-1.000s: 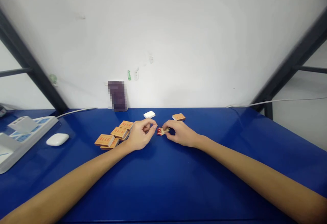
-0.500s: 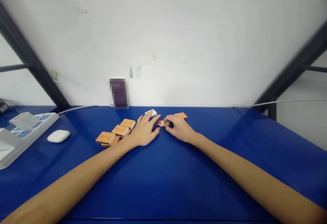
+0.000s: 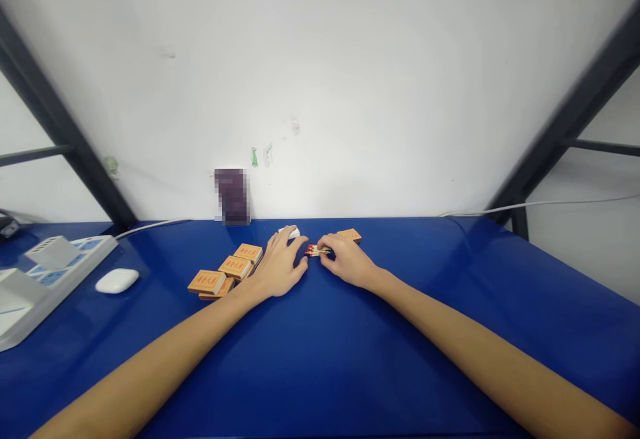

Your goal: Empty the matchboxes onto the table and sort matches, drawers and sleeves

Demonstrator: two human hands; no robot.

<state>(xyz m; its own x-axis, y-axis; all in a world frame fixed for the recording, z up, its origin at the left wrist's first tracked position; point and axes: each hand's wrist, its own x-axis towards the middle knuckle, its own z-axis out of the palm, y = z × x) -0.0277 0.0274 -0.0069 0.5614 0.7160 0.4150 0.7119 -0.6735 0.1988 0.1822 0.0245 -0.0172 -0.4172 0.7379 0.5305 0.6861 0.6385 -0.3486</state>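
Observation:
Red-tipped matches (image 3: 314,251) lie in a small bunch on the blue tabletop. My right hand (image 3: 347,259) has its thumb and fingertips closed around their right end. Facing it from the left, my left hand (image 3: 283,265) is open, thumb and fingers apart, a short way from the match heads. Behind its fingertips is a small white object (image 3: 295,233), mostly covered; whether the fingers touch it I cannot tell. An orange matchbox cover (image 3: 351,234) lies just beyond my right hand. Several orange matchboxes (image 3: 236,266) are piled beside my left wrist.
A white power strip (image 3: 75,272) with plugged-in adapters and a rounded white case (image 3: 117,281) are on the left. A dark purple blurred item (image 3: 234,195) leans against the wall. Dark metal posts (image 3: 545,139) stand at either side, and a thin cable runs along the back.
The camera view has tilted, so everything sits a little lower. My left hand's fingers have curled slightly more. The right hand keeps its pinch on the matches.

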